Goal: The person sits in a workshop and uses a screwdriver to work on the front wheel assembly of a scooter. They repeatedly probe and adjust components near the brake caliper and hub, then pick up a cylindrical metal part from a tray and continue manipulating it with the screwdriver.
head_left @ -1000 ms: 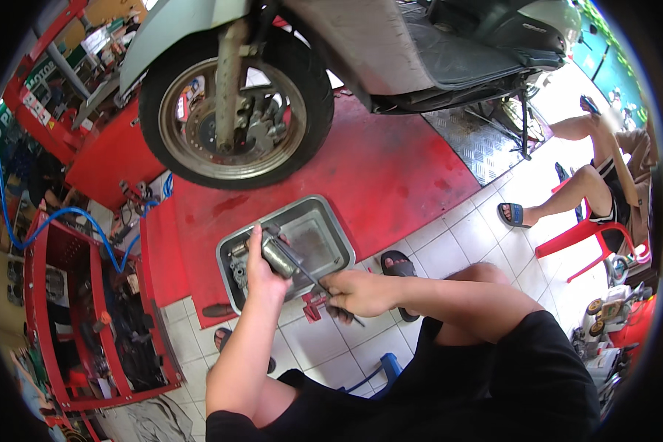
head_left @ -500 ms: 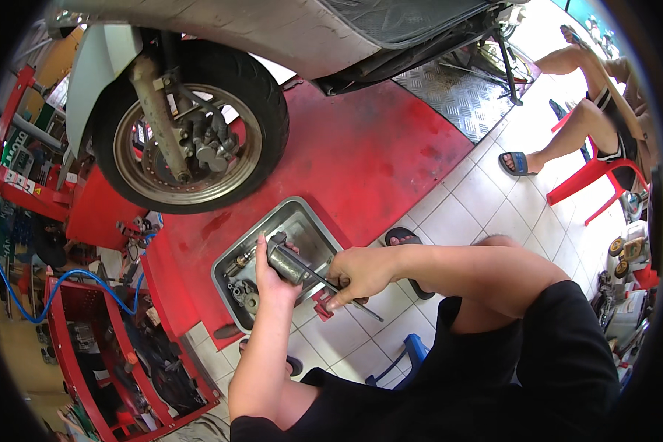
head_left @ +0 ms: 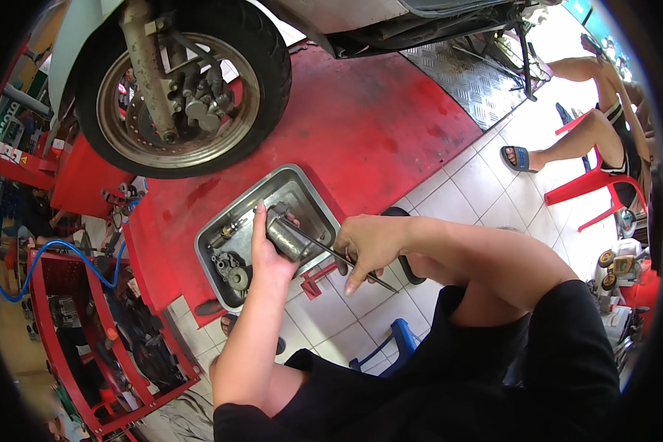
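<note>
My left hand (head_left: 272, 259) is wrapped round a grey metal cylinder (head_left: 287, 237), likely a small motor housing, holding it tilted over a steel tray (head_left: 200, 254). A thin dark rod (head_left: 387, 283) slants down to the right from the cylinder's end. My right hand (head_left: 368, 247) grips this rod between thumb and fingers, just off the cylinder; whether its tip sits inside or only touches is hidden. Inside the tray, left of my left hand, lie a round gear-like part (head_left: 237, 278) and a narrow metal shaft piece (head_left: 221, 236).
A scooter's front wheel (head_left: 177, 96) stands beyond the tray on a red platform (head_left: 368, 118). A red bracket (head_left: 313, 287) juts out below the tray. At left is a red tool rack (head_left: 44, 309); a blue stool (head_left: 400, 339) is near my legs. Someone sits on a red chair (head_left: 589, 190).
My right hand and the rod have shifted slightly to the right, and the red bracket beside it shows more fully. The view has tilted down. My left hand keeps its hold.
</note>
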A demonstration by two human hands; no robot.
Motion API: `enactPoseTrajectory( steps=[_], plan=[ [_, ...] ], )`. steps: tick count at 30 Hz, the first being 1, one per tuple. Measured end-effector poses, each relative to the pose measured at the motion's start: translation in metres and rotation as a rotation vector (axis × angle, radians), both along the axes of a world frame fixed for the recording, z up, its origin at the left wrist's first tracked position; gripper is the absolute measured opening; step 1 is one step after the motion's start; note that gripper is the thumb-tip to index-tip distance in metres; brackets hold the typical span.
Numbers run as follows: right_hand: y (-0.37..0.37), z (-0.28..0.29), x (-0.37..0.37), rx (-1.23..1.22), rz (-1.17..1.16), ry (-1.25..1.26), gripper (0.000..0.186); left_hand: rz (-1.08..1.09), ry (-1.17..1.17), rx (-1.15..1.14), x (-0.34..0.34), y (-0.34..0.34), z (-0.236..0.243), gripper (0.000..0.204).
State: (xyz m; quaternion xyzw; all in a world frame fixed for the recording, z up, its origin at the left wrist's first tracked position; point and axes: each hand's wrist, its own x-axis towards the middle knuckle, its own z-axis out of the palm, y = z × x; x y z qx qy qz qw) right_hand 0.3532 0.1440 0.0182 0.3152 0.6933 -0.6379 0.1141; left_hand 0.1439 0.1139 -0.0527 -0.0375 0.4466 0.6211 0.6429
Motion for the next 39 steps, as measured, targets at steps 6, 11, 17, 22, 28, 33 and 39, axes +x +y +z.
enactPoseTrajectory(
  steps=[6,11,17,22,28,33,39],
  plan=[
    [-0.002,-0.020,-0.008,-0.475,-0.050,0.166,0.028,-0.026,-0.014,-0.053,-0.004,-0.006,-0.011,0.048],
    [0.003,-0.012,-0.010,-0.476,0.024,0.121,0.032,0.005,-0.003,-0.004,0.001,-0.002,-0.005,0.048],
    [0.004,-0.013,-0.009,-0.166,0.036,0.036,0.033,-0.061,-0.030,0.020,-0.005,-0.007,-0.009,0.049],
    [0.000,-0.027,-0.013,-0.291,-0.025,0.158,0.031,-0.038,-0.068,-0.044,-0.007,-0.006,-0.013,0.045],
    [0.002,-0.017,-0.009,-0.354,-0.105,0.085,0.033,-0.018,-0.073,-0.032,-0.001,-0.004,-0.002,0.042],
    [0.004,-0.024,-0.009,-0.165,-0.051,0.024,0.040,-0.023,-0.064,-0.038,-0.003,-0.004,-0.007,0.043],
    [0.001,-0.031,-0.003,-0.469,-0.265,0.153,0.038,-0.027,-0.045,-0.040,0.002,-0.002,-0.012,0.043]
  ],
)
